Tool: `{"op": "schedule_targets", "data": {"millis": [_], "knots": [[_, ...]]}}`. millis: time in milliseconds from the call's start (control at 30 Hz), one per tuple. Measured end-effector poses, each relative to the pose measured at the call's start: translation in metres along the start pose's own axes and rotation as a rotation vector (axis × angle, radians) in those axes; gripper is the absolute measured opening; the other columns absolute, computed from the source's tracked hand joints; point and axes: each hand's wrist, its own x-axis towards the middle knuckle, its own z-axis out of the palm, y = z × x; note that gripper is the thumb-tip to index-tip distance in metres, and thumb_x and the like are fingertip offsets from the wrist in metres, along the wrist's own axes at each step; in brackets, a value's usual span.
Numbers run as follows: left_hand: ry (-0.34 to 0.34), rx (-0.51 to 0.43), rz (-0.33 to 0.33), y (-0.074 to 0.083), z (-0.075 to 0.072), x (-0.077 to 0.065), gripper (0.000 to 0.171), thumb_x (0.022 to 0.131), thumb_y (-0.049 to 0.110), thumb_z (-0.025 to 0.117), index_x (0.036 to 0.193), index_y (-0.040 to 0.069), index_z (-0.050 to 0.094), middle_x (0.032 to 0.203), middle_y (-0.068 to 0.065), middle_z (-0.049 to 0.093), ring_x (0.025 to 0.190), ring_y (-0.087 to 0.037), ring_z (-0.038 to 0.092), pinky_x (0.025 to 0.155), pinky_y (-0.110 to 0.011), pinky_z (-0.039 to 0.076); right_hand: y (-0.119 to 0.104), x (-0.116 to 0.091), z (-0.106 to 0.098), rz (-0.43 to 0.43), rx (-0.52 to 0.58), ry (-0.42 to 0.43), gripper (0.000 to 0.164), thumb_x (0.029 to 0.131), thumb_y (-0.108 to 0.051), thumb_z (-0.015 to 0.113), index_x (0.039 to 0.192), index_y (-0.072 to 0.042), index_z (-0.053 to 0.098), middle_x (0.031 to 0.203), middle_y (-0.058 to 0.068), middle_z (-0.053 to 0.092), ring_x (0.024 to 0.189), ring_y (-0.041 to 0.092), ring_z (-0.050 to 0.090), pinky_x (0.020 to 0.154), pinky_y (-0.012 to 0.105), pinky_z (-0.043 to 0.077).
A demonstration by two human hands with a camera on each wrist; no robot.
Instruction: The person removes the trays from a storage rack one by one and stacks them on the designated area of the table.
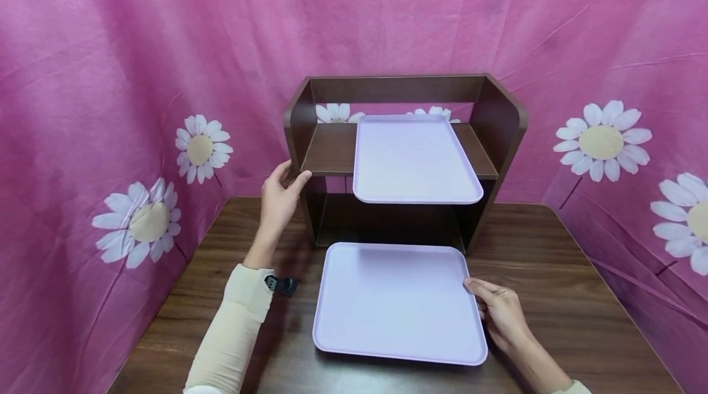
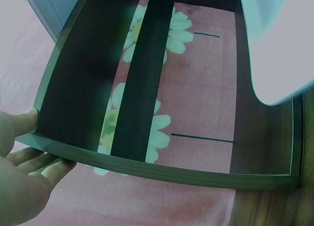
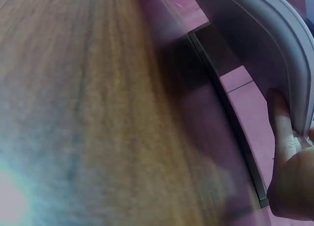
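My left hand (image 1: 279,197) grips the left side panel of a dark brown two-level shelf (image 1: 298,123). In the left wrist view its thumb lies on one face of the panel's edge and the fingers (image 2: 49,169) on the other. Over on the right, my right hand (image 1: 500,311) pinches the right rim of a lilac tray (image 1: 398,302), thumb on top and fingers beneath. This tray is in front of the shelf, its underside (image 3: 260,54) showing in the right wrist view. A second lilac tray (image 1: 415,157) lies on the upper level, jutting past its front edge.
The shelf stands toward the back of a brown wood-grain table (image 1: 553,295). A pink curtain (image 1: 387,13) printed with white daisies hangs behind and on both sides. Below the upper tray, the shelf's lower level (image 1: 387,222) is in shadow.
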Motion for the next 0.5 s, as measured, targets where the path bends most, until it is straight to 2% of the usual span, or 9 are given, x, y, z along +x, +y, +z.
{"op": "schedule_targets", "data": {"millis": [500], "knots": [[0.006, -0.032, -0.005, 0.001, 0.0, 0.0, 0.052, 0.099, 0.016, 0.079, 0.144, -0.003, 0.062, 0.142, -0.025, 0.067, 0.135, -0.033, 0.065, 0.114, -0.038, 0.054, 0.012, 0.002, -0.001, 0.039, -0.058, 0.037, 0.024, 0.104, -0.012, 0.069, 0.088, -0.024, 0.082, 0.069, -0.008, 0.07, 0.058, 0.001, 0.056, 0.049, 0.013, 0.047]]}}
